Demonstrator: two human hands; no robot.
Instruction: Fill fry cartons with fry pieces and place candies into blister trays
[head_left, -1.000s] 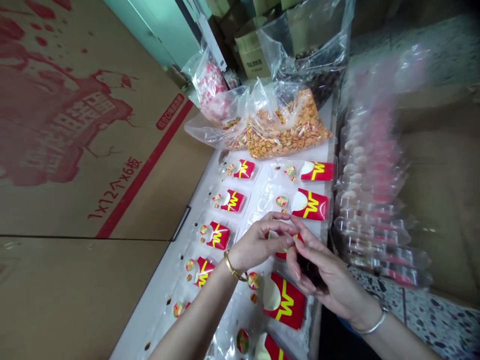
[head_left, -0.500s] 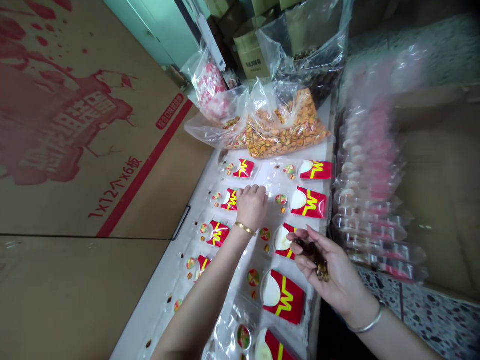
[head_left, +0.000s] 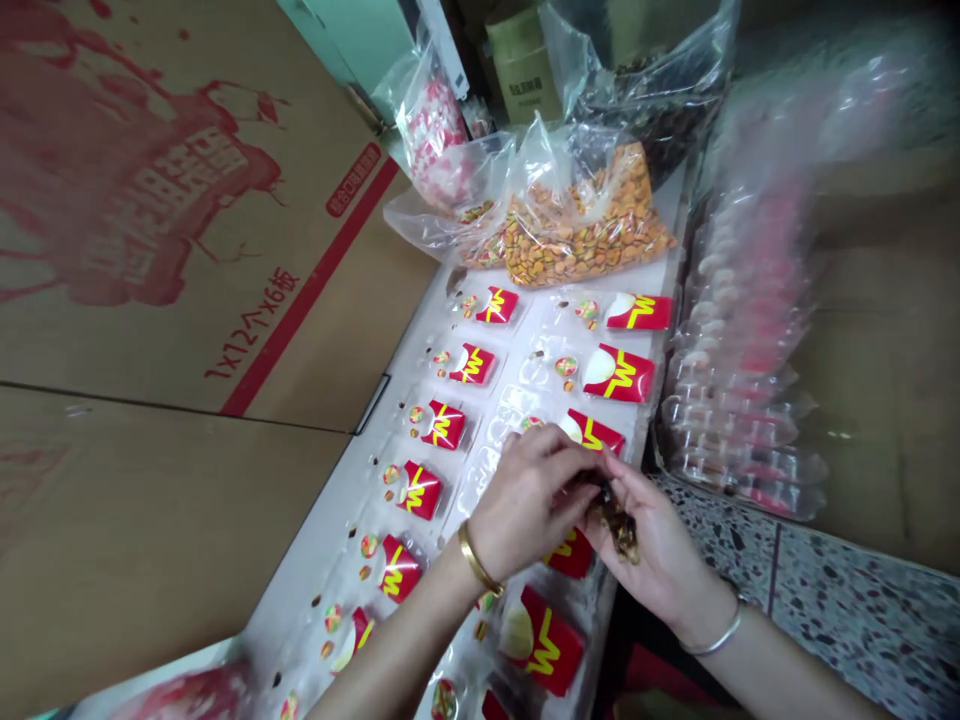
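My right hand [head_left: 660,555] is cupped palm up around a small heap of glossy dark brown pieces [head_left: 621,530], too small to name. Over that palm bends my left hand [head_left: 525,500], its fingertips pinched together at the heap; whatever lies between them is hidden. Beneath both hands run two rows of clear plastic blister trays [head_left: 480,475]. These hold red fry-carton shapes [head_left: 630,372] with yellow zigzags, round pizza-like pieces [head_left: 566,367] and tiny burger-like pieces. Small dark brown pieces [head_left: 375,462] show in several trays of the left row.
Open bags of orange pieces [head_left: 585,245], pink-and-white pieces [head_left: 435,130] and dark pieces [head_left: 667,110] stand at the far end. A large printed carton [head_left: 187,440] borders the left. Stacked filled blisters [head_left: 742,410] lie on the right, beside the speckled floor [head_left: 862,610].
My left hand has come back from the left row of trays to the heap in my right palm. The right hand stays cupped. The view has shifted slightly.
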